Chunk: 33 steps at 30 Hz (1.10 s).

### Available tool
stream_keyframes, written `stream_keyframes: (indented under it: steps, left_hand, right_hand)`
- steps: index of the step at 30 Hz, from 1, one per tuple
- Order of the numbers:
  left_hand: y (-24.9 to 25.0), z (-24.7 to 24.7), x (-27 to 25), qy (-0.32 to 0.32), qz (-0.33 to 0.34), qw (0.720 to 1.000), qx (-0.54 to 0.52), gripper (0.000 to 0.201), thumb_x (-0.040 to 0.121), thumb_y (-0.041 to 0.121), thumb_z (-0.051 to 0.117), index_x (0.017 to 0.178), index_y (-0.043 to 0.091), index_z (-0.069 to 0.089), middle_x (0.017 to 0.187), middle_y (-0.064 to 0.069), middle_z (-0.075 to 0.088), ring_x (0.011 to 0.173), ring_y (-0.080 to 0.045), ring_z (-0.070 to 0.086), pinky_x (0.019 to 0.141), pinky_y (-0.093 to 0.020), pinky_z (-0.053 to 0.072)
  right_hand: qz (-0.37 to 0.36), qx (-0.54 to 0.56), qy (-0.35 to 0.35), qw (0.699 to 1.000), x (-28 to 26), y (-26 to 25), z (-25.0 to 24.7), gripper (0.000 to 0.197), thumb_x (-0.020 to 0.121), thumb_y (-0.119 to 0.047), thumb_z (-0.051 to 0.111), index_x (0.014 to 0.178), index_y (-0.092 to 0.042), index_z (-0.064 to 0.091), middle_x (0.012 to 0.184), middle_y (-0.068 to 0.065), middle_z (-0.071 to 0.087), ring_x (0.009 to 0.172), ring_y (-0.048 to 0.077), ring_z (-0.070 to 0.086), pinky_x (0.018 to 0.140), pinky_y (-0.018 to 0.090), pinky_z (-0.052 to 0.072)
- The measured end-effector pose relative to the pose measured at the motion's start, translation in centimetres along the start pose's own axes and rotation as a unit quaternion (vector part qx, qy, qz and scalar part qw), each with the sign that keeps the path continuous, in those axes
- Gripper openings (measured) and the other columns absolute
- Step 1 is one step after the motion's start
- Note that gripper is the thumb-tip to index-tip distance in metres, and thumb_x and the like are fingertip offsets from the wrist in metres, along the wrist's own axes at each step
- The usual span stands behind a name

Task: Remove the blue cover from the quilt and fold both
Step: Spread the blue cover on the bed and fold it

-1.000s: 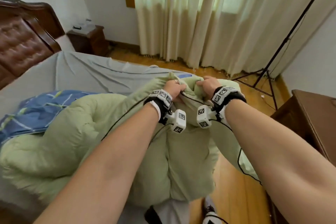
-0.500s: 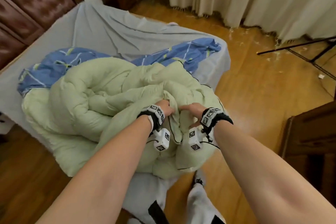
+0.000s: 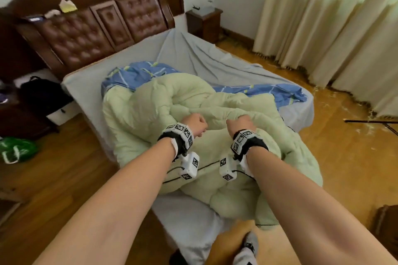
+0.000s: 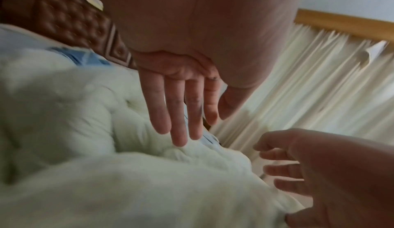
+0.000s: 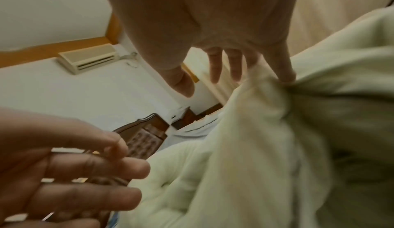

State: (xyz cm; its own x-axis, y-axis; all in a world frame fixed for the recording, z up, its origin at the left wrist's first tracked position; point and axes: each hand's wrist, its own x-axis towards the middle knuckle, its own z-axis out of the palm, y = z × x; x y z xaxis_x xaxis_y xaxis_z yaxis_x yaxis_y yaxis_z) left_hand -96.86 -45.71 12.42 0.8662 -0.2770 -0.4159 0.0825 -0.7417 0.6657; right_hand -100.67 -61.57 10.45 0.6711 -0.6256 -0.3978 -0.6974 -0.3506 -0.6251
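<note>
The puffy pale-green quilt (image 3: 172, 101) lies heaped at the bed's (image 3: 193, 54) foot edge (crumpled blue cover (image 3: 140, 71) behind it); left hand (image 4: 181, 100) hovers with fingers straight, right hand (image 5: 234, 60) loosely touches a fold

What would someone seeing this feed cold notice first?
A puffy pale green quilt heaped on the near half of the bed, spilling over its foot edge. Both hands hover just above it near the middle, the left hand open and the right hand with fingertips on a fold. Behind it the blue cover lies crumpled on the grey sheet, below the dark tufted headboard.
</note>
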Motion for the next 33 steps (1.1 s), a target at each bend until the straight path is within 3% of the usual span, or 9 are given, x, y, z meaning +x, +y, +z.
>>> stream_keyframes:
  steps: [3, 6, 9, 15, 19, 25, 28, 31, 33]
  left_hand:
    - [-10.0, -7.3, -5.5, 0.041, -0.019, 0.999, -0.01, 0.01, 0.081, 0.016, 0.058, 0.073, 0.017, 0.064, 0.072, -0.01, 0.07, 0.072, -0.029, 0.068, 0.06, -0.03, 0.049]
    - [-20.3, -14.2, -12.6, 0.063, -0.068, 0.996, -0.012, 0.01, 0.085, 0.015, 0.058, 0.084, 0.016, 0.067, 0.065, -0.005, 0.062, 0.065, -0.023, 0.06, 0.053, -0.021, 0.039]
    - [-28.8, -21.1, -19.1, 0.1, -0.113, 0.988, 0.008, 0.014, 0.086, 0.019, 0.058, 0.087, 0.014, 0.071, 0.076, -0.009, 0.071, 0.072, -0.026, 0.069, 0.057, -0.022, 0.046]
    - [-40.5, -30.9, -24.4, 0.212, -0.147, 0.965, -0.048, 0.014, 0.091, 0.019, 0.057, 0.092, 0.02, 0.07, 0.088, -0.004, 0.074, 0.081, -0.022, 0.071, 0.066, -0.029, 0.054]
    - [-44.6, -34.3, -22.6, 0.195, -0.144, 0.968, -0.061, 0.009, 0.091, 0.025, 0.058, 0.089, 0.026, 0.067, 0.088, 0.0, 0.074, 0.079, -0.017, 0.071, 0.073, -0.032, 0.058]
    - [-48.9, -42.1, -13.6, 0.185, -0.146, 0.972, 0.01, 0.011, 0.093, 0.027, 0.058, 0.086, 0.028, 0.066, 0.091, 0.003, 0.073, 0.084, -0.015, 0.069, 0.078, -0.033, 0.057]
    - [-49.9, -47.2, -6.9, 0.17, -0.143, 0.971, 0.092, 0.014, 0.094, 0.028, 0.056, 0.099, 0.026, 0.069, 0.103, 0.005, 0.069, 0.093, -0.017, 0.064, 0.078, -0.029, 0.051]
    - [-49.5, -52.7, 0.5, 0.137, -0.139, 0.971, 0.138, 0.018, 0.094, 0.03, 0.055, 0.108, 0.028, 0.067, 0.111, 0.005, 0.066, 0.099, -0.018, 0.062, 0.081, -0.029, 0.05]
    - [-48.9, -56.4, 5.4, 0.131, -0.121, 0.971, 0.159, 0.018, 0.094, 0.031, 0.054, 0.107, 0.03, 0.065, 0.112, 0.006, 0.066, 0.101, -0.019, 0.062, 0.086, -0.032, 0.052]
  right_hand:
    - [-0.077, 0.013, -0.058, 0.995, -8.1, -4.3, 7.8, 0.051, 0.081, -0.029, 0.061, 0.124, -0.005, 0.051, 0.125, 0.015, 0.057, 0.115, 0.035, 0.056, 0.096, 0.04, 0.048]
    - [-0.093, -0.031, -0.159, 0.982, -16.7, -7.7, 16.7, 0.06, 0.084, -0.03, 0.068, 0.133, -0.003, 0.046, 0.126, 0.016, 0.058, 0.115, 0.034, 0.057, 0.095, 0.037, 0.046]
    - [-0.112, -0.085, -0.242, 0.96, -23.4, -11.4, 24.8, 0.069, 0.081, -0.035, 0.072, 0.134, 0.0, 0.048, 0.123, 0.016, 0.061, 0.112, 0.033, 0.059, 0.093, 0.037, 0.049]
    - [-0.235, -0.171, -0.307, 0.906, -32.7, -19.7, 35.2, 0.045, 0.084, -0.039, 0.063, 0.117, -0.007, 0.063, 0.11, 0.008, 0.065, 0.109, 0.031, 0.062, 0.091, 0.036, 0.05]
    - [-0.242, -0.174, -0.321, 0.899, -31.7, -23.2, 41.7, 0.059, 0.077, -0.051, 0.062, 0.121, -0.011, 0.061, 0.115, 0.006, 0.065, 0.1, 0.029, 0.062, 0.083, 0.034, 0.05]
    - [-0.219, -0.162, -0.331, 0.904, -27.8, -30.4, 49.5, 0.043, 0.091, -0.034, 0.062, 0.121, -0.003, 0.061, 0.109, 0.01, 0.062, 0.091, 0.025, 0.056, 0.073, 0.028, 0.039]
    - [-0.212, -0.141, -0.328, 0.91, -23.2, -35.6, 52.9, 0.038, 0.092, -0.031, 0.061, 0.119, -0.003, 0.061, 0.105, 0.007, 0.059, 0.093, 0.025, 0.056, 0.082, 0.032, 0.046]
    - [-0.199, -0.141, -0.315, 0.917, -17.9, -41.9, 55.2, 0.053, 0.088, -0.036, 0.064, 0.129, -0.003, 0.058, 0.119, 0.012, 0.063, 0.108, 0.03, 0.06, 0.097, 0.037, 0.047]
    - [-0.206, -0.146, -0.302, 0.919, -15.0, -45.8, 56.2, 0.051, 0.089, -0.033, 0.065, 0.132, -0.005, 0.057, 0.129, 0.012, 0.061, 0.118, 0.03, 0.057, 0.097, 0.033, 0.045]
